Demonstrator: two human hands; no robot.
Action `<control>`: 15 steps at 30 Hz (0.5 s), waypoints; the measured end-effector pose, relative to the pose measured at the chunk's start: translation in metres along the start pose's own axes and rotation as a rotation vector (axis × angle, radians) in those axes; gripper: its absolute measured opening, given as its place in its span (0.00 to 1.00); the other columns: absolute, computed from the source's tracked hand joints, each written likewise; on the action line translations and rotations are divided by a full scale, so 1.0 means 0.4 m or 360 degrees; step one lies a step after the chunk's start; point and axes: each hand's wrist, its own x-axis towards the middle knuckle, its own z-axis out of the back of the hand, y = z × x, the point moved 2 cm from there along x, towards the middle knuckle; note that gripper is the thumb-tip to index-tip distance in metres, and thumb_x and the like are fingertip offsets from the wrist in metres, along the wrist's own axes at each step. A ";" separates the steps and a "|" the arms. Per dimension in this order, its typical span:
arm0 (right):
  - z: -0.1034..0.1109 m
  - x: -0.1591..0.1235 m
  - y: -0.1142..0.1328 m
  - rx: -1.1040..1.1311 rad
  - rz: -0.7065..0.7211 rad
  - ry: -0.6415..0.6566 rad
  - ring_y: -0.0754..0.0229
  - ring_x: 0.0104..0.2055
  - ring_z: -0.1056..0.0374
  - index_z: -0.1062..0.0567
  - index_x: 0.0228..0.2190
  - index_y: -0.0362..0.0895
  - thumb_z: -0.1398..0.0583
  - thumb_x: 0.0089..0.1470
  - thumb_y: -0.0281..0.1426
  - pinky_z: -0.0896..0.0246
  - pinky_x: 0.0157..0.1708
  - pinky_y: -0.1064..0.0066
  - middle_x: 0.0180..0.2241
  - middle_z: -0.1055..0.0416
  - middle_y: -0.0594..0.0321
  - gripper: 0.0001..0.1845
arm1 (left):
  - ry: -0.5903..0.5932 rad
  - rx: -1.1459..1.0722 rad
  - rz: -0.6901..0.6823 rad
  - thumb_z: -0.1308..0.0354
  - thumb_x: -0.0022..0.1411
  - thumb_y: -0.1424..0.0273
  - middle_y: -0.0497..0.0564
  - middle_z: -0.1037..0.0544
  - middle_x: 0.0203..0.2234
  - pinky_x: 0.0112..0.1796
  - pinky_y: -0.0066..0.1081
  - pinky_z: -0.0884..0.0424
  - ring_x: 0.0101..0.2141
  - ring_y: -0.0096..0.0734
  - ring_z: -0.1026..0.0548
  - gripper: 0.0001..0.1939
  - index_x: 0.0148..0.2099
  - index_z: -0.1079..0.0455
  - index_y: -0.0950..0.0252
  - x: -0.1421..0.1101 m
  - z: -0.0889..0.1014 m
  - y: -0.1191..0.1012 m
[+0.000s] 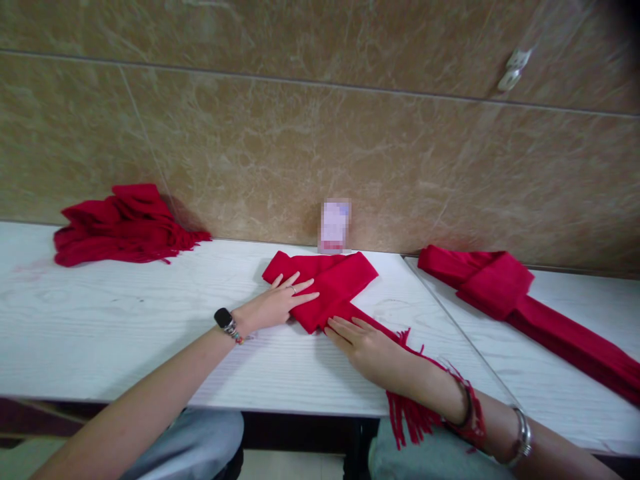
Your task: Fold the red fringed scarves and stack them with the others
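A red fringed scarf (pixel 345 280) lies on the white table in front of me, folded over itself into a crossed shape. Its tail runs down to the right under my right forearm, and the fringe hangs over the table's front edge. My left hand (pixel 280 300) rests on the left part of the fold with its fingers spread. Lower on the same scarf, my right hand (pixel 363 343) lies flat near the point where the tail leaves the fold. Both hands are open and press on the cloth without gripping it.
To the right lies a second red scarf (pixel 495 283), folded with a long tail. A bunched red scarf (pixel 120 230) sits at the left against the marbled wall (pixel 260 147). A small blurred card or phone (pixel 334 225) leans on the wall. The white table (pixel 150 320) has a seam at right.
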 end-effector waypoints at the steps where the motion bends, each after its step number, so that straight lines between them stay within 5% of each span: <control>1: -0.007 -0.005 0.002 0.0021 0.0000 0.0071 0.53 0.54 0.39 0.35 0.51 0.36 0.50 0.53 0.19 0.39 0.50 0.61 0.51 0.35 0.49 0.23 | 0.0021 -0.0050 0.0017 0.54 0.51 0.83 0.46 0.56 0.63 0.55 0.52 0.55 0.61 0.46 0.60 0.40 0.63 0.56 0.50 -0.003 -0.003 0.007; 6: 0.020 -0.019 -0.011 0.0302 -0.0027 0.0355 0.55 0.59 0.49 0.40 0.55 0.37 0.50 0.51 0.21 0.47 0.56 0.61 0.56 0.42 0.52 0.28 | 0.0131 -0.0291 0.0087 0.55 0.53 0.81 0.48 0.55 0.63 0.56 0.48 0.56 0.61 0.37 0.57 0.40 0.64 0.60 0.50 -0.019 0.003 0.058; 10: 0.080 -0.002 -0.044 0.0672 -0.0068 0.0458 0.55 0.56 0.42 0.35 0.52 0.37 0.47 0.53 0.27 0.44 0.54 0.63 0.53 0.36 0.51 0.23 | 0.0224 -0.0417 0.0111 0.51 0.57 0.71 0.50 0.55 0.63 0.57 0.46 0.58 0.61 0.40 0.58 0.34 0.64 0.57 0.55 -0.035 0.022 0.073; 13: 0.085 0.030 -0.101 0.0813 -0.0294 0.0222 0.58 0.50 0.36 0.31 0.48 0.42 0.50 0.57 0.29 0.41 0.52 0.65 0.48 0.31 0.56 0.19 | 0.0167 -0.0564 0.0139 0.55 0.63 0.61 0.49 0.53 0.62 0.57 0.47 0.59 0.61 0.41 0.59 0.30 0.64 0.58 0.55 -0.035 0.035 0.063; 15: 0.053 0.055 -0.152 0.0705 -0.0540 0.0004 0.55 0.54 0.40 0.34 0.51 0.42 0.51 0.58 0.31 0.44 0.54 0.61 0.52 0.35 0.53 0.20 | 0.0083 -0.0635 0.0136 0.60 0.65 0.58 0.48 0.52 0.62 0.57 0.47 0.59 0.61 0.40 0.59 0.26 0.64 0.55 0.54 -0.023 0.039 0.053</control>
